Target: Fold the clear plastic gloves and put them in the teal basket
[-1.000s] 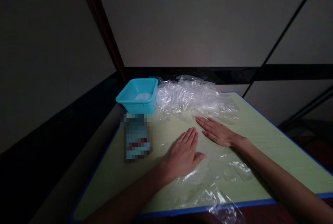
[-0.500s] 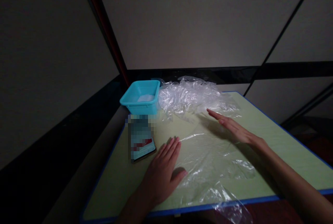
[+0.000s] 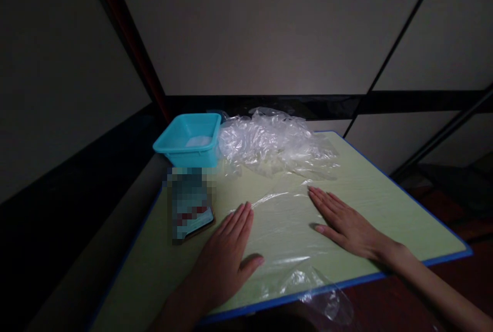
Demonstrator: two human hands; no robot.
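A clear plastic bag (image 3: 287, 234) lies spread on the pale green table (image 3: 385, 208), with one end drooping over the near edge. My left hand (image 3: 227, 255) rests flat on its left side, thumb held away from the fingers. On the right side of the bag, my right hand (image 3: 342, 221) also lies flat, palm down with fingers stretched out. Neither hand grips anything. Between the hands the film looks fairly smooth, with a few shiny creases.
A heap of crumpled clear plastic bags (image 3: 269, 139) sits at the back of the table. To its left stands a turquoise basin (image 3: 188, 154) with something white inside. A phone (image 3: 196, 224), partly blurred out, is near my left hand. Wall panels rise behind.
My right hand has come down from above the table and now lies flat on the bag. The left hand stays pressed on it. The film between them looks smoother. The view has shifted slightly.
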